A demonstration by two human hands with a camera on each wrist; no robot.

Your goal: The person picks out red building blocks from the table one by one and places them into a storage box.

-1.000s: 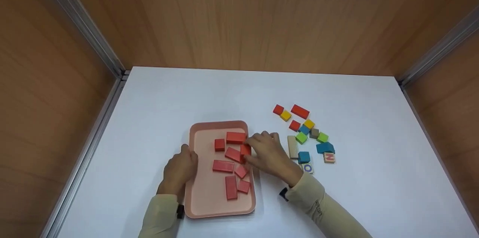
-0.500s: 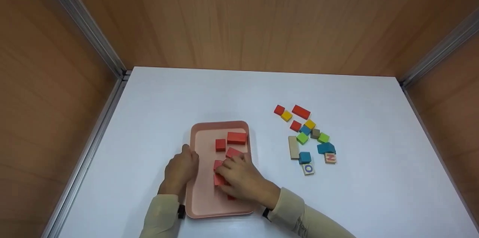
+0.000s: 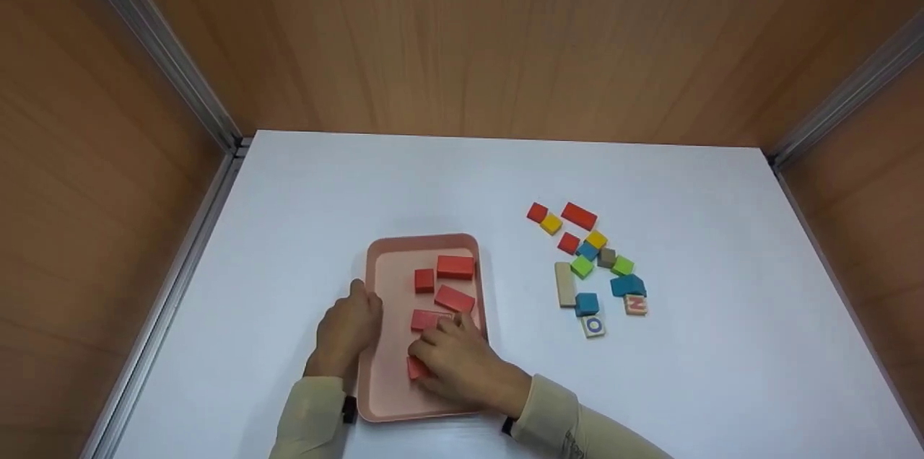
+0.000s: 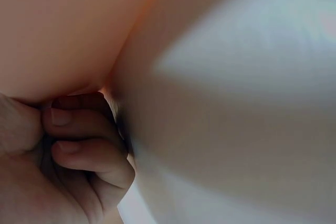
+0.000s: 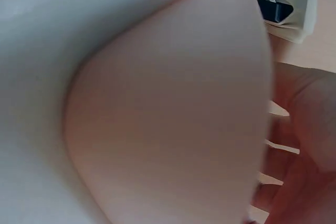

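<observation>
A pink rectangular tray lies on the white table with several red wooden blocks in it. My left hand grips the tray's left rim; in the left wrist view its fingers are curled below the tray wall. Over the tray's lower part, my right hand pinches a red block, which is partly hidden by the fingers. Above it lie a long red block, two more long ones and a red cube. In the right wrist view the tray wall hides part of the right hand.
Right of the tray lie loose blocks: a red bar, a plain wooden plank, a blue cube, a letter block, and several yellow, green and red cubes. Wooden panels stand behind and beside the table.
My right hand has carried a red block from the tray's right rim leftward and down over the lower blocks, covering some of them. The left hand keeps its grip on the tray.
</observation>
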